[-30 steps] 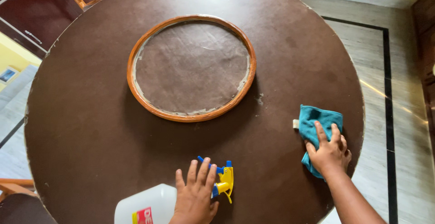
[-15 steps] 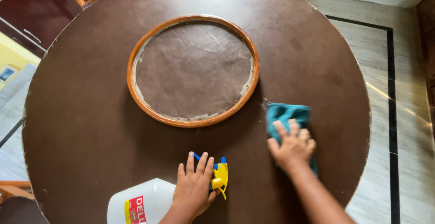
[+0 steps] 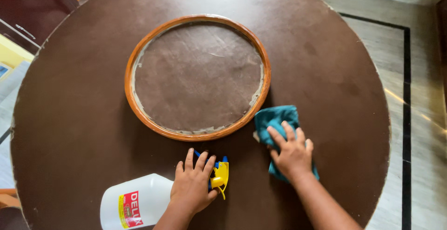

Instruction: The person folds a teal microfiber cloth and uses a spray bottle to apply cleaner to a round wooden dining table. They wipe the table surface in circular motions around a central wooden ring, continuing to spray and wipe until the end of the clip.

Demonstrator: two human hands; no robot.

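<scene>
On the near side of the round brown table [image 3: 74, 95], right hand [image 3: 291, 154] was pressed flat on a teal cloth [image 3: 275, 117], fingers spread; left hand [image 3: 193, 183] lay open over the spray bottle [image 3: 139, 204] w/ yellow trigger, not gripping.

— Any packages or labels here?

— One. A white plastic spray bottle [image 3: 135, 202] lies on its side at the near edge of the round brown table [image 3: 84, 118], left of the middle, its base toward the table's near-left rim.

— And its label?

— A label [image 3: 130, 210] sits on the bottle's side: red with a yellow strip along one end, and pale lettering.

— Its head?

— A yellow and blue trigger head [image 3: 218, 174], partly under the left hand [image 3: 192, 186] that rests on it.
</scene>
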